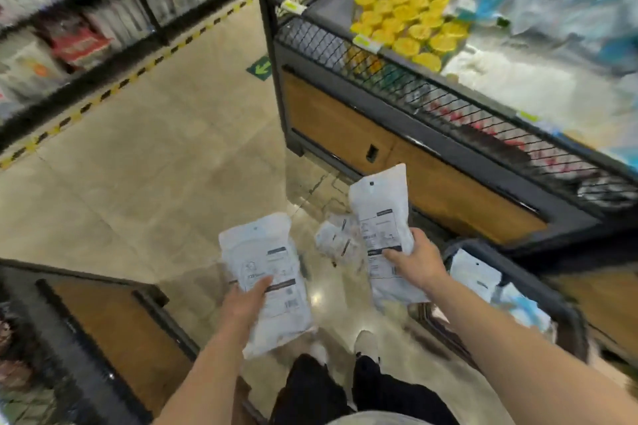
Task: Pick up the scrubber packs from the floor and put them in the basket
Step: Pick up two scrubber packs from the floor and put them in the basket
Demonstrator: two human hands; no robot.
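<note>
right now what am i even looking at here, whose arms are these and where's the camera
This is one picture from a camera worn on a person's head, looking down a shop aisle. The bare arms are that person's own. The left hand holds one white scrubber pack, and the right hand holds another scrubber pack. More packs lie on the tiled floor between them. The dark basket at the right already has a pack in it. Display bins of goods stand ahead.
</note>
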